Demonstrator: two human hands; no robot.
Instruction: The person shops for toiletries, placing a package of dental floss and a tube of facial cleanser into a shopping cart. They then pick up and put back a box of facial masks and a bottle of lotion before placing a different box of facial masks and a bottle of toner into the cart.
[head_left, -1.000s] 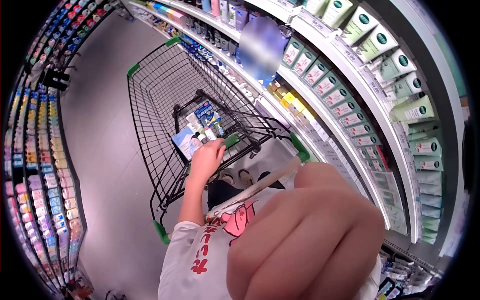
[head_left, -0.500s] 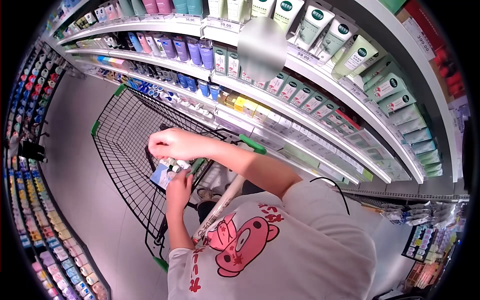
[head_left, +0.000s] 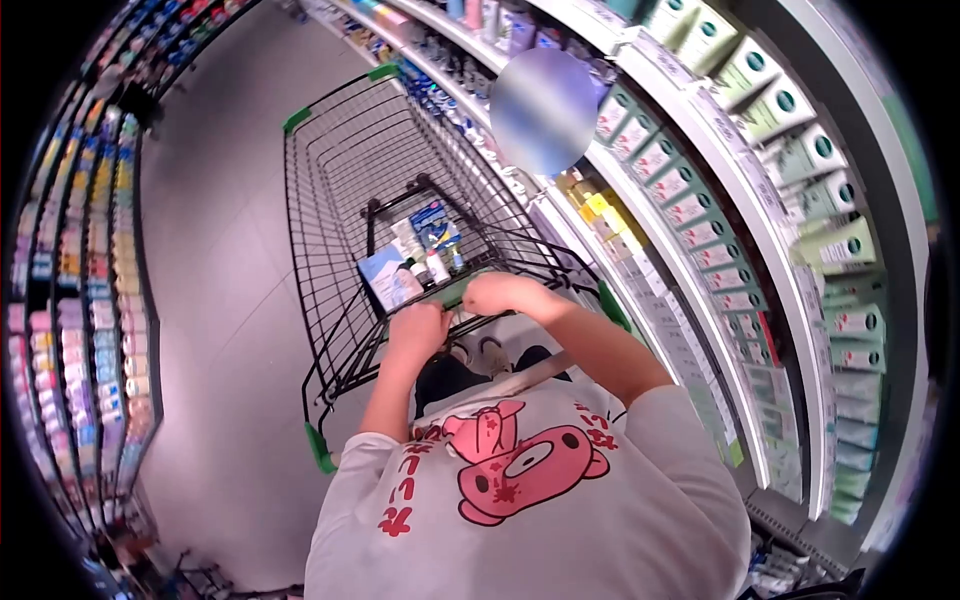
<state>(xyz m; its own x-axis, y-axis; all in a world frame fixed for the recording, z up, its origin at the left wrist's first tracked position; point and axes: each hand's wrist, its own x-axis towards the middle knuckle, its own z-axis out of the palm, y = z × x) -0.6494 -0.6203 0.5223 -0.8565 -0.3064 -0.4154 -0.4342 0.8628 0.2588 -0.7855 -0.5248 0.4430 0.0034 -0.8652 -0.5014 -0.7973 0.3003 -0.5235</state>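
A black wire shopping cart (head_left: 322,290) with green corner pieces stands in front of me. My left hand (head_left: 418,328) is closed above its near end. Beside it on the right, my right hand (head_left: 500,293) is also closed, with curled fingers. A dull green strip (head_left: 455,295) shows between both hands; whatever they grip is mostly hidden. Just beyond them in the cart lie a light blue and white box (head_left: 390,277), a dark blue package (head_left: 435,224) and a white bottle (head_left: 437,267), with a few other small items.
Shelves of boxed and tubed products (head_left: 690,205) curve along the right, close to the cart. More stocked shelves (head_left: 75,330) line the left. Grey aisle floor (head_left: 220,300) runs between them. A pale bar (head_left: 545,373) crosses in front of my shirt.
My view has turned, so the cart sits further right. My right hand has moved from above and beyond the left hand to its right side. The cart's contents are now uncovered.
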